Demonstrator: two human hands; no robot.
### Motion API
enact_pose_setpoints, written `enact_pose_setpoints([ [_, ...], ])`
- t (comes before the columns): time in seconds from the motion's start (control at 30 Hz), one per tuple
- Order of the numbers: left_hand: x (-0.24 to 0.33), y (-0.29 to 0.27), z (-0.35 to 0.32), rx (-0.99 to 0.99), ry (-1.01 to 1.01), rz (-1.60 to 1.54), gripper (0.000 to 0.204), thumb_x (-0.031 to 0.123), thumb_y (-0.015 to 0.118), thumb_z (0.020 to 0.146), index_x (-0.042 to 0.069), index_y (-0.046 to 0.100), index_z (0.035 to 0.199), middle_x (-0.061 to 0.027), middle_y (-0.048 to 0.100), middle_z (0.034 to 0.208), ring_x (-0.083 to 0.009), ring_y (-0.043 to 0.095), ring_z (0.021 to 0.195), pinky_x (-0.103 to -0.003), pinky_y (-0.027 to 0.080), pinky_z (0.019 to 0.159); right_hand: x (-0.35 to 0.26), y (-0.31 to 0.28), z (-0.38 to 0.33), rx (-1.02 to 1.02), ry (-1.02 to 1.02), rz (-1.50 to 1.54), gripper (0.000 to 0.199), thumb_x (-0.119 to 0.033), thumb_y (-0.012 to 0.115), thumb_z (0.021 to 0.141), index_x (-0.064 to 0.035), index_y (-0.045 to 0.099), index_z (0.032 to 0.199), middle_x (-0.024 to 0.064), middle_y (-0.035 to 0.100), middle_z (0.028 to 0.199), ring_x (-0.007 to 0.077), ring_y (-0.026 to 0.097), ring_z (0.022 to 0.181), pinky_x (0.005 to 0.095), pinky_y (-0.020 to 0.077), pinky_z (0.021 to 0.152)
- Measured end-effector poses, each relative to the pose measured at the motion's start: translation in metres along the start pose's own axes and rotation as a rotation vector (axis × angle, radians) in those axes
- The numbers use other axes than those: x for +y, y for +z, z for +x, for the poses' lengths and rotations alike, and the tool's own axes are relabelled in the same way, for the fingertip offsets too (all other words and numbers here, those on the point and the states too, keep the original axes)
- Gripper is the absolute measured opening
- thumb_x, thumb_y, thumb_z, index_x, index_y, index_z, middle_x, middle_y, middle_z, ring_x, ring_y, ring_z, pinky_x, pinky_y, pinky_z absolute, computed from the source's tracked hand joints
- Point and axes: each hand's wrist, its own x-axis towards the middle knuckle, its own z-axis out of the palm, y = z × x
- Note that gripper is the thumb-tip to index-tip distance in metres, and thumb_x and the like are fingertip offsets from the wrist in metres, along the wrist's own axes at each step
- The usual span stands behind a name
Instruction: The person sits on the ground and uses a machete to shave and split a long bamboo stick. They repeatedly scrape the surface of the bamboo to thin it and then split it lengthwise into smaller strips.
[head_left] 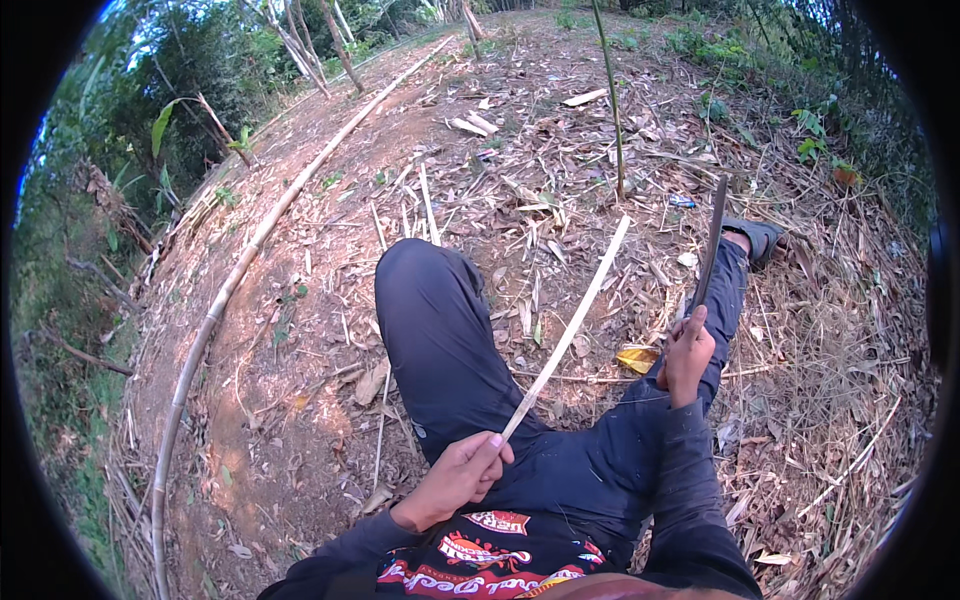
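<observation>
My left hand (pixel 463 478) is closed around the lower end of a pale, flat bamboo strip (pixel 570 330), which slants up and to the right over my lap. In my right hand (pixel 687 358) I grip a long dark-bladed knife (pixel 712 240), its blade pointing up and away above my stretched right leg. Most of the knife's handle is hidden in my fist. Strip and blade are apart, with a gap of ground showing between them. My left knee (pixel 425 290) is bent up beside the strip.
A long bamboo pole (pixel 245 260) lies along the ground on the left. Dry leaves and split bamboo pieces (pixel 475 123) litter the slope. A thin green stem (pixel 612 110) stands upright ahead. A yellow leaf (pixel 637 358) rests by my right leg. Trees and brush edge the ground.
</observation>
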Motion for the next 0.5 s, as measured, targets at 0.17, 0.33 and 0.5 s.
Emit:
enact_pose_setpoints([
  [0.17,0.021,0.008,0.017,-0.069,0.015,-0.119,0.029,0.031,0.043,0.108,0.005,0.054,0.101,0.0027,0.042,0.072,-0.0021,0.031,0.051,-0.018,0.028,0.044,-0.036,0.022,-0.066,-0.357,-0.42,-0.242,0.048,-0.04,0.059,0.099,0.0009,0.057,0.072,0.0044,0.045,0.055,0.0144,0.044,0.049,0.0302,0.0345,0.048],
  [0.33,0.035,0.017,0.029,-0.128,0.111,-0.052,0.026,0.031,0.045,0.107,0.007,0.053,0.101,0.0033,0.042,0.072,-0.0009,0.03,0.049,-0.018,0.021,0.043,-0.054,0.049,-0.107,-0.535,-0.82,-0.437,0.057,-0.057,0.071,0.082,-0.0022,0.058,0.076,0.0092,0.051,0.059,0.0282,0.053,0.049,0.0365,0.0372,0.047],
  [0.5,0.028,0.02,0.025,-0.098,0.091,-0.053,0.026,0.033,0.046,0.107,0.008,0.051,0.1,0.005,0.039,0.069,-0.0004,0.028,0.048,-0.02,0.018,0.042,-0.076,0.054,-0.111,-0.56,-0.995,-0.579,0.068,-0.071,0.07,0.07,-0.0052,0.053,0.071,0.0076,0.046,0.059,0.0267,0.053,0.051,0.0399,0.038,0.048],
])
